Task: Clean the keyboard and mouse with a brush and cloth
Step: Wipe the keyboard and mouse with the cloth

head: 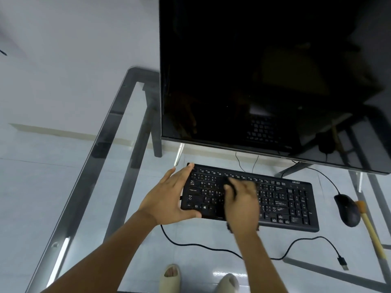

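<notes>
A black keyboard lies on the glass table in front of the monitor. My left hand holds its left end, fingers at the far edge and thumb at the near edge. My right hand is motion-blurred over the keys left of centre and presses a dark cloth onto them; the cloth shows past the fingertips and under the wrist. A black mouse rests to the right of the keyboard. Beside the mouse lies a brush with a wooden handle and orange bristles.
A large dark monitor on metal legs stands right behind the keyboard. A loose black cable ends in an unplugged USB plug near the front right. The glass table has a metal frame; its left edge runs diagonally.
</notes>
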